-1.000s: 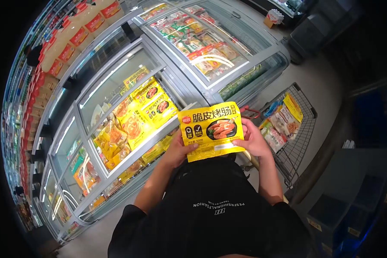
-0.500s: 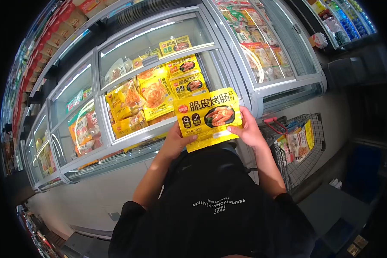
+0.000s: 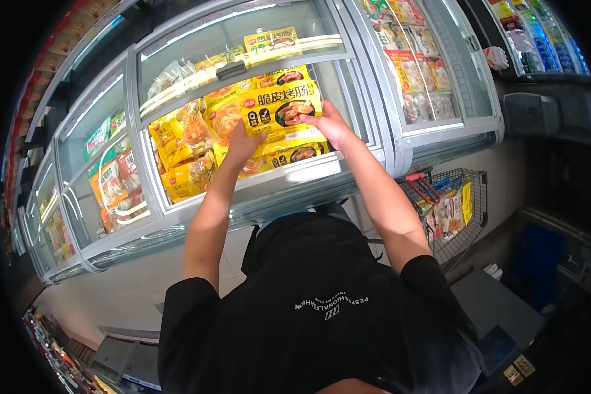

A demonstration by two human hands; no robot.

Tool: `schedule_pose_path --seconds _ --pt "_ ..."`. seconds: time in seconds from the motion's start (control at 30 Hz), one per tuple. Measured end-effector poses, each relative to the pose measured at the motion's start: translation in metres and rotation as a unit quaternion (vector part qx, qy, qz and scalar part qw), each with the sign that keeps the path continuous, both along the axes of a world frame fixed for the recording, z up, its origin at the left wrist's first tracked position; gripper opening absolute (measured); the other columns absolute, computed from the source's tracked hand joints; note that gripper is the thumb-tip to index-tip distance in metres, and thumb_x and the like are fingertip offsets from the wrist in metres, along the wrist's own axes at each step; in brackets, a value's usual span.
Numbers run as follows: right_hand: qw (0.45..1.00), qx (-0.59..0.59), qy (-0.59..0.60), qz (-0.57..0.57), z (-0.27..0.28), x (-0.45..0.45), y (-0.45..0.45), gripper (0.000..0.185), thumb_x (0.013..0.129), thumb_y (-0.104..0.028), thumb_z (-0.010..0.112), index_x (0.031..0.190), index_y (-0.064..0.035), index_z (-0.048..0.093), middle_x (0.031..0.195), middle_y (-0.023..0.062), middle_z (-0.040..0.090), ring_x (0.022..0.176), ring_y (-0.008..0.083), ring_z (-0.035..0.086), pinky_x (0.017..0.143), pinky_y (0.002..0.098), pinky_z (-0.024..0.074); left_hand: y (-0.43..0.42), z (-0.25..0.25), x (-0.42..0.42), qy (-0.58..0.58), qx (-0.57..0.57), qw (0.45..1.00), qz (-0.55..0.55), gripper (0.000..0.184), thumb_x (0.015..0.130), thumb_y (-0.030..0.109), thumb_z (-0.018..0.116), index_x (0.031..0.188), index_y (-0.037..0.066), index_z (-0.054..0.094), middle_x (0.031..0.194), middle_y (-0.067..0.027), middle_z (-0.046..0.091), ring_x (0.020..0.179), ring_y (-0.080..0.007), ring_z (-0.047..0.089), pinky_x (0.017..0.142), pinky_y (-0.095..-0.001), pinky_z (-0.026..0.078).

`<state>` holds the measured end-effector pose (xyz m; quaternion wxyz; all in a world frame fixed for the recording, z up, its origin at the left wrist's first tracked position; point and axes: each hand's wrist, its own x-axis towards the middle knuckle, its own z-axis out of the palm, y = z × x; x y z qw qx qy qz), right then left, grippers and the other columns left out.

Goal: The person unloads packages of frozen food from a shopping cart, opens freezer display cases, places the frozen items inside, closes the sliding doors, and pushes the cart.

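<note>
A yellow bag of sausages (image 3: 276, 98), printed with dark lettering and a picture of sausages, is held between both hands over the opening of the chest freezer (image 3: 295, 176). My left hand (image 3: 244, 141) grips its lower left corner, thumb on the front. On the right edge my right hand (image 3: 331, 126) is closed, its thumb also on the front. Below the held bag lies a similar yellow bag (image 3: 305, 153). Other yellow food bags (image 3: 187, 180) fill the compartment to the left, and one more sausage bag (image 3: 269, 39) stands behind the glass lid.
A shopping cart (image 3: 482, 203) with a red handle and several packages stands at the right. Neighbouring freezer sections (image 3: 115, 184) hold packaged food. A sliding glass lid with a dark handle (image 3: 230, 70) spans the compartment. Bottles line a shelf (image 3: 538, 39) at the upper right.
Both hands have moved forward, carrying the sausage bag from in front of my body to over the freezer compartment. The view has shifted slightly.
</note>
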<state>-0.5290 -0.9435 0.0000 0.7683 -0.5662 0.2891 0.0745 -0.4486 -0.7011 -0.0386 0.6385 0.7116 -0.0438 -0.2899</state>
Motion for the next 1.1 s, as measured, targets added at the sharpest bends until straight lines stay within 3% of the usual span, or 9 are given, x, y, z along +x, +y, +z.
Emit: schedule_pose_path --seconds 0.17,0.3,0.33,0.4,0.5,0.7,0.87,1.0,1.1 --pt "0.995 -0.019 0.096 0.011 -0.066 0.011 -0.003 0.055 0.085 -0.007 0.077 0.127 0.0034 0.042 0.119 0.0218 0.064 0.104 0.0292 0.069 0.087 0.0426 0.0582 -0.017 -0.024 0.008 0.081 0.119 0.989 -0.039 0.048 0.079 -0.007 0.075 0.124 -0.002 0.058 0.118 -0.0140 0.069 0.104 -0.0220 0.067 0.090 -0.0355 0.054" --pt "0.982 -0.022 0.159 0.094 -0.113 -0.003 -0.008 0.034 0.085 0.001 0.070 0.119 -0.0016 0.068 0.115 0.0099 0.072 0.099 0.0216 0.070 0.085 0.0367 0.0579 -0.011 -0.096 -0.015 0.048 0.219 0.971 -0.087 0.059 0.076 -0.001 0.082 0.129 -0.002 0.057 0.118 -0.0135 0.069 0.099 -0.0231 0.067 0.082 -0.0355 0.056" --pt "0.975 0.019 0.174 0.135 -0.111 -0.001 -0.009 0.034 0.085 0.001 0.069 0.119 -0.0021 0.068 0.116 0.0098 0.071 0.100 0.0213 0.070 0.085 0.0363 0.0576 -0.008 -0.100 -0.015 0.172 0.212 0.955 -0.117 0.058 0.077 0.003 0.083 0.130 0.000 0.057 0.116 -0.0124 0.069 0.099 -0.0242 0.067 0.075 -0.0372 0.057" --pt "0.951 0.101 0.200 0.213 -0.110 0.001 -0.014 0.034 0.084 0.003 0.068 0.118 -0.0033 0.069 0.119 0.0096 0.071 0.101 0.0207 0.070 0.086 0.0357 0.0571 -0.005 -0.118 -0.016 0.245 0.206 0.937 -0.141 0.054 0.080 0.008 0.083 0.128 0.003 0.059 0.114 -0.0118 0.069 0.097 -0.0248 0.068 0.069 -0.0384 0.059" --pt "0.937 -0.007 0.232 0.262 -0.081 0.004 -0.015 0.040 0.080 -0.017 0.075 0.117 -0.0043 0.070 0.117 0.0108 0.071 0.095 0.0229 0.069 0.078 0.0382 0.0538 -0.004 -0.143 -0.017 0.280 0.245 0.908 -0.191 0.044 0.085 0.012 0.079 0.126 0.006 0.061 0.111 -0.0073 0.070 0.095 -0.0230 0.069 0.074 -0.0398 0.058" --pt "0.825 -0.165 0.360 0.404 -0.140 0.005 -0.032 0.066 0.072 -0.040 0.081 0.122 -0.0008 0.065 0.105 0.0216 0.068 0.079 0.0284 0.065 0.065 0.0425 0.0523 -0.011 -0.133 -0.012 0.370 0.227 0.860 -0.269 0.041 0.088 0.017 0.077 0.124 0.009 0.062 0.113 -0.0067 0.069 0.098 -0.0217 0.067 0.081 -0.0383 0.057" --pt "0.839 -0.144 0.383 0.360 -0.041 0.034 -0.016 0.038 0.084 -0.010 0.073 0.120 -0.0004 0.068 0.123 0.0097 0.070 0.105 0.0205 0.068 0.084 0.0330 0.0549 -0.022 -0.120 -0.015 0.374 0.209 0.844 -0.322 0.058 0.085 0.022 0.080 0.132 0.002 0.052 0.122 -0.0111 0.062 0.109 -0.0251 0.062 0.087 -0.0381 0.055" --pt "0.903 -0.021 0.321 0.284 -0.106 0.013 -0.024 0.025 0.088 0.001 0.065 0.112 0.0028 0.070 0.120 0.0078 0.071 0.103 0.0158 0.069 0.086 0.0268 0.0572 -0.026 -0.111 -0.012 0.348 0.257 0.820 -0.375 0.065 0.084 0.027 0.080 0.134 0.001 0.049 0.122 -0.0129 0.064 0.112 -0.0250 0.063 0.091 -0.0408 0.054" --pt "0.889 -0.117 0.303 0.323 -0.121 0.009 -0.028 0.028 0.083 -0.012 0.071 0.107 0.0023 0.072 0.116 0.0143 0.071 0.104 0.0245 0.069 0.087 0.0314 0.0553 -0.023 -0.123 -0.015 0.334 0.271 0.820 -0.378 0.061 0.084 0.030 0.080 0.130 0.001 0.052 0.119 -0.0134 0.065 0.112 -0.0245 0.064 0.092 -0.0418 0.054"
